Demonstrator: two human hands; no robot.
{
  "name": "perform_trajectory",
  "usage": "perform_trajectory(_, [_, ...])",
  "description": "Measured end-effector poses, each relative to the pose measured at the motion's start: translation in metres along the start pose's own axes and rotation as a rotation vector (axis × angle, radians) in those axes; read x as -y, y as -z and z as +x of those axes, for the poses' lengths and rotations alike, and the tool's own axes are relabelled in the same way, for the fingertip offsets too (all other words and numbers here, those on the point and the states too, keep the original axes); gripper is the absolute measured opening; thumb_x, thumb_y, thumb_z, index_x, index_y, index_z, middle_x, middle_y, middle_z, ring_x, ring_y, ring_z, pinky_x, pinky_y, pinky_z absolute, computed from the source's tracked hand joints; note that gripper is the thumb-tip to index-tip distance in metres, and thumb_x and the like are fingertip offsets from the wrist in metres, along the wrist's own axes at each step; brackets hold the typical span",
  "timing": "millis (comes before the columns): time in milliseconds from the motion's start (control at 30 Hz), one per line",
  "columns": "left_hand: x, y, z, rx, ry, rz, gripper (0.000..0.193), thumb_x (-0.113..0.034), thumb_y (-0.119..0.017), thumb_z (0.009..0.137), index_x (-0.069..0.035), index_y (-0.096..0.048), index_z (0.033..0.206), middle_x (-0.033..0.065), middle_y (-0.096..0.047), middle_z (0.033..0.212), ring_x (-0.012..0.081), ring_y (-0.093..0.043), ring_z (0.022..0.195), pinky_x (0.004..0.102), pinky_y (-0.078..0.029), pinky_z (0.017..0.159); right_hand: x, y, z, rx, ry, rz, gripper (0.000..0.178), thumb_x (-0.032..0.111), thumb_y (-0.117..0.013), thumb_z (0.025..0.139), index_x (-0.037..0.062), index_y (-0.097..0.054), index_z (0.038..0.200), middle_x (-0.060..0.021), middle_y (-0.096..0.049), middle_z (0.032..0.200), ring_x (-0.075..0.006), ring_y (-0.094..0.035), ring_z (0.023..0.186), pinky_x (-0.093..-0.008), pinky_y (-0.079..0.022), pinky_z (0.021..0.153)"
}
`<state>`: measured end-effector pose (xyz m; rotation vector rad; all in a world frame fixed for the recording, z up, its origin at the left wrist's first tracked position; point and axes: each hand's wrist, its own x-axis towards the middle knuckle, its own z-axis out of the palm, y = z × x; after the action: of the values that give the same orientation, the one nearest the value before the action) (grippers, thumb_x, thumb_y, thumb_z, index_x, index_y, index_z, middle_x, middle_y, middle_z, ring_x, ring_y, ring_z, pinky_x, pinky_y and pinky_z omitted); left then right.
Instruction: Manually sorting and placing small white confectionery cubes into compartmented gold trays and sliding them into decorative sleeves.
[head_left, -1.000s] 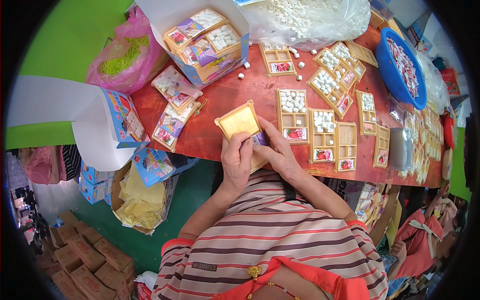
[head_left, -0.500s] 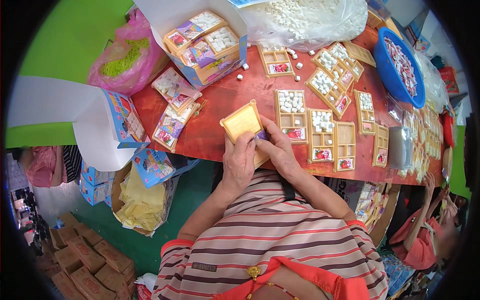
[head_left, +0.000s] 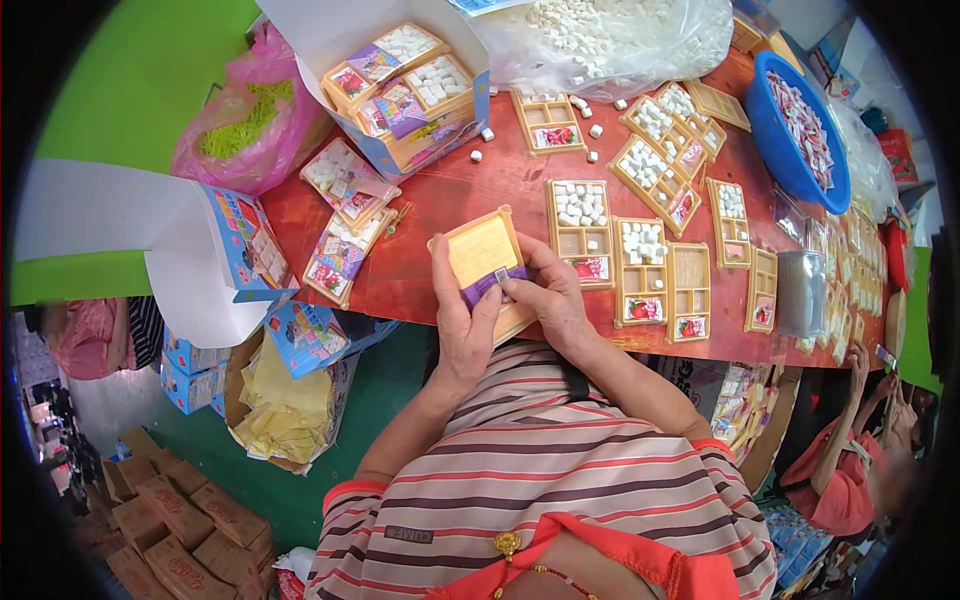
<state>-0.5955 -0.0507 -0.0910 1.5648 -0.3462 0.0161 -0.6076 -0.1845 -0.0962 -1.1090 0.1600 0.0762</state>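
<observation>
Between my hands is a tan compartment tray [head_left: 482, 248], its flat back facing up, with a purple paper band [head_left: 478, 290] across it. My left hand [head_left: 462, 330] grips the tray's left side, thumb pressed on the band. On the other side my right hand [head_left: 557, 303] holds the right edge, its thumb also on the band. The tray's filled face is hidden underneath. Just right of my hands, on the red table [head_left: 440, 215], lies a tray of white marshmallow-like cubes [head_left: 582, 205] with a red-and-white sachet [head_left: 588, 268].
Banded trays [head_left: 340, 255] lie to the left, below an open box [head_left: 425, 130] of packed trays. A blue basin [head_left: 770, 140] of sachets and a clear bag of white cubes [head_left: 600, 50] stand at the back. Another person's arm [head_left: 850, 390] reaches in at the right.
My left thumb and fingers have spread apart and shifted to the tray's left side, uncovering more of the purple band. My right thumb remains on the band.
</observation>
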Motion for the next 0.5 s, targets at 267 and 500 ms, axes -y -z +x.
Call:
perform_trajectory(267, [0.011, 0.001, -0.011, -0.119, 0.111, -0.442, 0.072, -0.006, -0.048, 0.095, -0.001, -0.004, 0.151, 0.0187, -0.033, 0.143, 0.0231, -0.038, 0.130, 0.0339, -0.030, 0.108, 0.006, -0.002, 0.001, -0.037, -0.066, 0.017, 0.055, -0.002, -0.061, 0.085, 0.0014, -0.046, 0.138, -0.0059, -0.060, 0.116, -0.0125, -0.056, 0.105, -0.0267, -0.045, 0.092])
perform_trajectory(500, [0.007, 0.012, 0.010, -0.032, 0.338, -0.518, 0.038, -0.008, -0.051, 0.094, 0.001, -0.042, 0.130, 0.0101, -0.056, 0.119, 0.0150, -0.056, 0.108, 0.0301, -0.044, 0.095, 0.006, -0.003, 0.003, 0.009, -0.081, -0.020, 0.049, 0.004, -0.057, 0.090, 0.0017, -0.046, 0.138, -0.0059, -0.060, 0.116, -0.0122, -0.056, 0.107, -0.0263, -0.044, 0.093])
